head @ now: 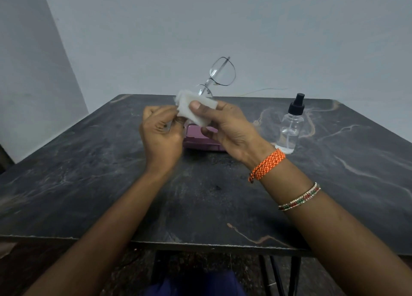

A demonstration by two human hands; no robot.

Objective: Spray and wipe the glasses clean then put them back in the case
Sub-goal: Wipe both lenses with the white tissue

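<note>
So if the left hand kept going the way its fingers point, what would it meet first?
Probably the white cloth pinched in the right hand, wrapped around the glasses; the left hand already looks in contact with it. Depth is uncertain.

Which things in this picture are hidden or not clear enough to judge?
Head view only:
- Pink case: mostly hidden behind both hands; open or closed is unclear.
- Lower lens of the glasses: covered by the white cloth in the right hand.
- Left hand: its grip point is hidden by the fingers.
- Spray bottle: liquid level too faint.
</note>
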